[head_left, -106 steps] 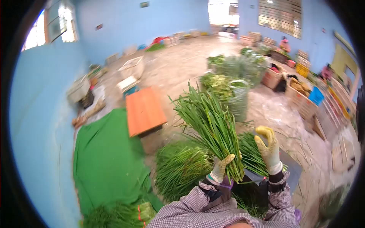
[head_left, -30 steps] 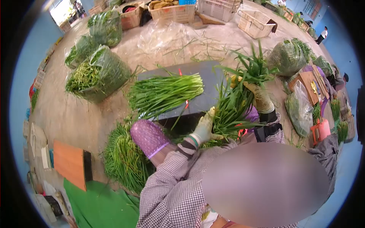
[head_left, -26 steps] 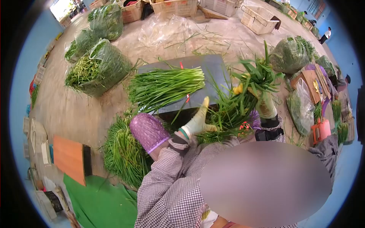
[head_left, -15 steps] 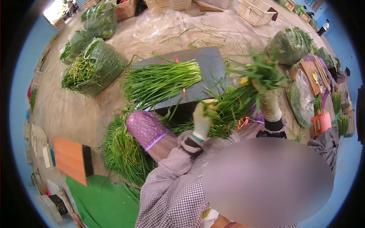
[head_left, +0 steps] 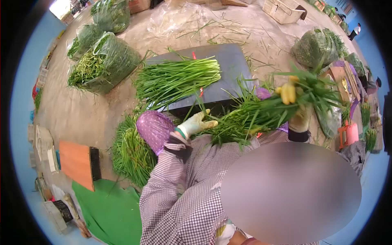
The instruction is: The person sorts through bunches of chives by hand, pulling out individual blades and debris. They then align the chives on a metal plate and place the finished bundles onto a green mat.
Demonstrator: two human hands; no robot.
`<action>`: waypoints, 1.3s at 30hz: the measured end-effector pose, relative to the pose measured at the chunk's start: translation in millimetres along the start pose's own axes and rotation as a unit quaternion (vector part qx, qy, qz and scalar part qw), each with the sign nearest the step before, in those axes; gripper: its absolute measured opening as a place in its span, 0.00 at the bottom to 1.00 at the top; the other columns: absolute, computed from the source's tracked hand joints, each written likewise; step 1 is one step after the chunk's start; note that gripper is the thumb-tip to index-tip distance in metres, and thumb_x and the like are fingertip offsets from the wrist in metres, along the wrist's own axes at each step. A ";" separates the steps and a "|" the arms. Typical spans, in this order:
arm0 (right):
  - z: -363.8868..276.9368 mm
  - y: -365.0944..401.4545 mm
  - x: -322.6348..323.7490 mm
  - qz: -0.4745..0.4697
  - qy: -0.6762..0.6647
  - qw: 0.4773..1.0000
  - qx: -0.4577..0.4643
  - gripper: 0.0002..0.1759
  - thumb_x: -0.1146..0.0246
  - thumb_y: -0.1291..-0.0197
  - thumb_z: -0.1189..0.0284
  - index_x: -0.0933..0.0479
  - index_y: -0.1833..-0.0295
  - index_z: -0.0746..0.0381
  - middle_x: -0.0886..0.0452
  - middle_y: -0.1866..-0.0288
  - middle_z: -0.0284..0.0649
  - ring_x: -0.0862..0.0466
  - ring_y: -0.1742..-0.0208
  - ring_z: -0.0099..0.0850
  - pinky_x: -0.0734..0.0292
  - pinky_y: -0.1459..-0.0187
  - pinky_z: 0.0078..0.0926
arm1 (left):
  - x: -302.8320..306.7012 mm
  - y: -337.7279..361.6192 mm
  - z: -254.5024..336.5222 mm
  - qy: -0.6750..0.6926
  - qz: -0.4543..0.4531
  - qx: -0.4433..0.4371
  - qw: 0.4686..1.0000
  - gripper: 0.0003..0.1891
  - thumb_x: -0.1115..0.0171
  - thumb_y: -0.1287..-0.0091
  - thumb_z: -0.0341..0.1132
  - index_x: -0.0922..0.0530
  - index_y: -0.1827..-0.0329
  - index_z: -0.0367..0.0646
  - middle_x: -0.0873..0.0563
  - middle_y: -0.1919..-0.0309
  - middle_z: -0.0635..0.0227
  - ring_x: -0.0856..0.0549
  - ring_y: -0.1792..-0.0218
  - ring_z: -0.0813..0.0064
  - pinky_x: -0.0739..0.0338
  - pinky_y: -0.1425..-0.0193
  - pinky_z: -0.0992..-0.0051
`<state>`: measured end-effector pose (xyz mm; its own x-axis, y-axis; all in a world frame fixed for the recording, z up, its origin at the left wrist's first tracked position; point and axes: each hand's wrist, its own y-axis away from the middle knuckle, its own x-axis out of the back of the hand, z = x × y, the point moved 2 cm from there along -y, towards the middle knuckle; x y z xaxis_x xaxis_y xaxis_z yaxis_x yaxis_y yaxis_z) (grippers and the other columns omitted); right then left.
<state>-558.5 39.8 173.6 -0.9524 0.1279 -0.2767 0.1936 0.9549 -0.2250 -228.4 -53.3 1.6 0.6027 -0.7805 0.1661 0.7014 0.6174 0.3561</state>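
My right hand (head_left: 288,94), in a glove with yellow fingertips, is wrapped round a bunch of garlic chives (head_left: 318,90), whose leaves fan out to the right. My left hand (head_left: 198,124), gloved too, has its fingers apart and holds nothing. It is just left of a loose heap of garlic chives (head_left: 241,122) over my lap, which meets the bunch in my right hand. In front, a neatly lined-up pile of garlic chives (head_left: 179,79) lies on a dark low board (head_left: 232,61), pale stem ends to the right, with red ties (head_left: 201,92) beneath it.
A pile of chives (head_left: 132,153) lies by my left knee (head_left: 153,128). Stuffed plastic bags of greens stand at the left (head_left: 122,61) and right (head_left: 314,48). An orange board (head_left: 75,161), a green cloth (head_left: 108,212), a pink stool (head_left: 349,132) and a crate (head_left: 283,10) are around.
My left hand has moved left, off the chives, and its fingers have spread. My right hand has moved slightly to the right and down with its bunch. The view has shifted slightly.
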 end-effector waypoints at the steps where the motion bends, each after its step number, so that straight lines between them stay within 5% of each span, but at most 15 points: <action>1: 12.4 -4.8 11.4 -0.036 0.026 0.999 0.008 0.16 0.40 0.26 0.72 0.24 0.35 0.60 0.17 0.41 0.39 0.15 0.47 0.32 0.18 0.53 0.29 | 13.5 12.8 13.9 -0.070 -0.027 -0.014 0.997 0.37 0.27 0.32 0.46 0.31 0.27 0.30 0.13 0.48 0.58 0.16 0.47 0.71 0.23 0.40 0.75; 2: 7.5 -7.4 -4.2 -0.054 0.237 0.967 -0.076 0.18 0.37 0.28 0.72 0.25 0.36 0.62 0.16 0.44 0.43 0.14 0.51 0.34 0.18 0.57 0.28 | 23.1 27.2 34.5 -0.138 -0.055 -0.028 0.988 0.40 0.27 0.32 0.48 0.32 0.25 0.30 0.13 0.45 0.53 0.15 0.46 0.67 0.22 0.39 0.73; 4: 2.4 -0.1 -32.7 -0.013 0.112 0.993 -0.022 0.19 0.36 0.29 0.72 0.26 0.35 0.64 0.15 0.46 0.43 0.14 0.52 0.32 0.19 0.59 0.28 | 42.3 36.8 60.7 -0.399 -0.075 -0.017 0.914 0.38 0.27 0.40 0.58 0.21 0.37 0.34 0.14 0.48 0.40 0.14 0.47 0.50 0.20 0.42 0.64; 7: 20.2 8.3 -13.6 0.004 -0.137 0.988 -0.067 0.20 0.35 0.32 0.76 0.25 0.37 0.66 0.15 0.49 0.41 0.15 0.52 0.30 0.18 0.55 0.31 | 51.5 66.1 131.3 -0.491 0.014 0.049 0.870 0.27 0.28 0.40 0.59 0.14 0.69 0.38 0.13 0.73 0.50 0.13 0.69 0.50 0.21 0.63 0.56; 9: 74.5 23.3 31.0 -0.086 0.380 0.910 0.138 0.16 0.36 0.30 0.75 0.22 0.39 0.67 0.14 0.50 0.41 0.15 0.52 0.30 0.18 0.52 0.32 | 43.7 75.3 171.7 -0.481 0.086 -0.020 0.872 0.26 0.29 0.40 0.59 0.15 0.71 0.39 0.14 0.73 0.52 0.14 0.70 0.52 0.22 0.65 0.57; 10: 70.5 23.4 14.1 -0.007 0.402 0.911 0.091 0.14 0.38 0.29 0.74 0.21 0.41 0.66 0.14 0.52 0.41 0.15 0.53 0.29 0.19 0.50 0.30 | 35.7 72.9 191.2 -0.483 0.117 -0.046 0.867 0.26 0.28 0.39 0.58 0.15 0.69 0.39 0.13 0.71 0.53 0.13 0.68 0.52 0.21 0.63 0.58; 15: 63.5 22.3 -38.9 0.020 0.335 0.942 0.019 0.17 0.40 0.27 0.72 0.23 0.37 0.64 0.19 0.42 0.40 0.18 0.46 0.30 0.20 0.49 0.28 | -44.0 17.6 183.6 -0.185 0.195 -0.436 0.859 0.42 0.30 0.36 0.56 0.33 0.25 0.41 0.24 0.33 0.49 0.24 0.32 0.56 0.28 0.28 0.62; 16: 70.6 19.9 -41.0 0.015 0.378 0.925 0.025 0.19 0.40 0.27 0.71 0.25 0.34 0.64 0.21 0.37 0.41 0.19 0.43 0.31 0.20 0.49 0.28 | -58.4 6.0 169.7 -0.017 0.109 -0.452 0.885 0.40 0.34 0.32 0.55 0.35 0.23 0.42 0.26 0.30 0.52 0.24 0.32 0.57 0.28 0.27 0.61; 18: 10.2 4.8 -95.4 -0.033 0.075 0.997 -0.011 0.24 0.37 0.29 0.68 0.28 0.30 0.63 0.25 0.30 0.43 0.21 0.38 0.30 0.21 0.47 0.28 | -87.1 -17.6 142.0 0.354 -0.075 -0.433 0.826 0.36 0.42 0.25 0.54 0.38 0.20 0.43 0.30 0.25 0.58 0.26 0.30 0.61 0.28 0.26 0.60; 19: -14.0 0.1 -107.4 -0.083 0.041 0.996 0.012 0.27 0.36 0.29 0.66 0.30 0.29 0.63 0.27 0.28 0.44 0.21 0.37 0.30 0.21 0.46 0.28 | -94.0 -30.4 125.9 0.389 -0.050 -0.428 0.814 0.34 0.45 0.23 0.53 0.38 0.20 0.44 0.31 0.25 0.59 0.26 0.30 0.62 0.27 0.27 0.60; 20: -28.9 -8.6 -102.3 -0.175 0.255 0.944 0.114 0.31 0.34 0.31 0.64 0.32 0.27 0.63 0.28 0.26 0.45 0.22 0.35 0.30 0.21 0.45 0.29 | -84.0 -21.2 135.2 0.424 -0.068 -0.381 0.819 0.30 0.44 0.22 0.49 0.34 0.24 0.43 0.27 0.31 0.59 0.23 0.35 0.63 0.25 0.31 0.62; 23: -4.2 -47.3 -79.4 -0.319 0.144 0.933 0.078 0.49 0.29 0.38 0.50 0.41 0.20 0.64 0.31 0.24 0.45 0.24 0.33 0.32 0.24 0.37 0.33 | -48.5 0.8 168.1 0.352 -0.049 -0.300 0.885 0.19 0.40 0.23 0.40 0.25 0.35 0.40 0.16 0.48 0.62 0.16 0.48 0.68 0.20 0.42 0.68; 25: 48.1 -60.5 -40.2 -0.344 -0.131 0.924 -0.105 0.53 0.34 0.36 0.42 0.44 0.19 0.65 0.27 0.27 0.44 0.19 0.40 0.31 0.18 0.44 0.33 | -36.0 17.6 212.2 0.257 0.089 -0.340 0.900 0.10 0.36 0.26 0.37 0.18 0.51 0.40 0.13 0.66 0.69 0.14 0.63 0.73 0.21 0.53 0.71; 30: 155.9 -37.5 -54.4 -0.337 -0.080 0.847 -0.403 0.44 0.60 0.24 0.37 0.30 0.26 0.65 0.17 0.36 0.42 0.17 0.39 0.30 0.25 0.35 0.29 | 49.3 26.1 202.5 0.392 0.228 -0.306 0.837 0.10 0.39 0.23 0.41 0.22 0.57 0.43 0.17 0.68 0.68 0.18 0.65 0.75 0.22 0.57 0.73; 39: 165.8 39.7 -50.8 -0.308 -0.257 0.868 -0.292 0.54 0.57 0.33 0.29 0.46 0.17 0.61 0.36 0.20 0.42 0.33 0.23 0.33 0.39 0.23 0.36 | 158.7 49.9 76.8 0.522 0.403 -0.306 0.686 0.10 0.38 0.25 0.42 0.20 0.60 0.45 0.16 0.64 0.70 0.18 0.61 0.73 0.19 0.51 0.71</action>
<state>-463.3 26.7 23.8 -0.5737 -0.4488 -0.6852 -0.6103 0.7921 -0.0078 -127.0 -153.8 116.3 0.6083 0.1378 -0.7817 -0.1848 0.9823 0.0293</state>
